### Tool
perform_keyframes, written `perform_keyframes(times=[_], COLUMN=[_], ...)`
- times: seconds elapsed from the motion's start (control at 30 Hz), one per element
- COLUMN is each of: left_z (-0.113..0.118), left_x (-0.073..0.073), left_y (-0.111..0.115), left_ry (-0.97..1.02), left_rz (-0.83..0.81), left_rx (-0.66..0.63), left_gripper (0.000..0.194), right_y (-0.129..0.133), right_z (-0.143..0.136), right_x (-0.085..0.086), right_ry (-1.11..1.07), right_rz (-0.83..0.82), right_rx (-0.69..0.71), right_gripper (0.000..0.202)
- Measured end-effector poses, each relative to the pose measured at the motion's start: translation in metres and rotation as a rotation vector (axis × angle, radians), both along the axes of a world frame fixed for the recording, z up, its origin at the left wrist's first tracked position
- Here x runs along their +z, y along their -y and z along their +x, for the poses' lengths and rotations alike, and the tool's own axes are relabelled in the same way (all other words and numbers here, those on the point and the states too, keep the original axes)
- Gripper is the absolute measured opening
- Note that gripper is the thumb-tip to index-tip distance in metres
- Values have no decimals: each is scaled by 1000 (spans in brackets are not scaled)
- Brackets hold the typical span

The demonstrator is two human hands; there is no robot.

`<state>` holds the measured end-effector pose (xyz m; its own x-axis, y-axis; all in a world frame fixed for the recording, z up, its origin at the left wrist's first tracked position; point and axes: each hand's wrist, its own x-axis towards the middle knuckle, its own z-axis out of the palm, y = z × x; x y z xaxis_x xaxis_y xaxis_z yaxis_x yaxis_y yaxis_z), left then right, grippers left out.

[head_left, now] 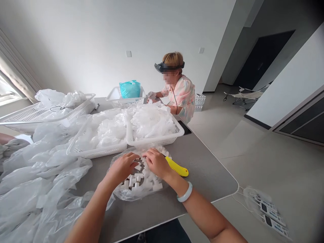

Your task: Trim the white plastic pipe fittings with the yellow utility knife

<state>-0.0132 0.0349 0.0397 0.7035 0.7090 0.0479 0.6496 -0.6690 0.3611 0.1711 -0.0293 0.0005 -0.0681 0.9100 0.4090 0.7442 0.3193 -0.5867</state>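
A clear plastic bag (126,195) lies spread on the table in front of me, with white T-shaped pipe fittings (138,176) in and around it. Over its left side is my left hand (123,166), fingers bent inward and thumb close to the fittings. My right hand (155,162) faces it from the other side, its fingers curled together and tips pointing down. What either hand grips is hidden under the fingertips. Beside the right wrist, a yellow-handled cutter (179,167) rests at the bag's edge, its front end partly covered by the hand.
Two white baskets (155,140) of plastic bags stand just beyond. Loose plastic bags (45,182) cover the table's left side. Another basket (83,107) stands far left; one with a turquoise bag (130,89) is at the back. A co-worker (179,94) sits across the table (202,175).
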Motion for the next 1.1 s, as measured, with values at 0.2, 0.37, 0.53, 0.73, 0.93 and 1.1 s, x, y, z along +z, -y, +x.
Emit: perform_keyframes(times=[0.2,0.37,0.53,0.73,0.93,1.1], left_z=[4,-5,-5,2,7,7], left_x=[-40,-56,-58,-53,-52,-50], left_y=[-10,-13,-11,-1,4,4], left_ry=[-86,-4,273,598,771,778], left_rz=[-122,-141,-228,-432,-579,-586], left_rx=[-34,-8,45,74,72,70], left_gripper=[35,36,26,28,29,33], right_y=[3,5,10,14,16,18], right_z=[11,15,13,3,0,2], right_x=[-24,-23,-22,-20,-20,-14], right_ry=[17,21,22,20,-67,-64], right_rz=[61,110,198,254,351,499], right_rx=[-13,-42,-3,35,29,130], right_gripper=[30,32,32,26,25,26])
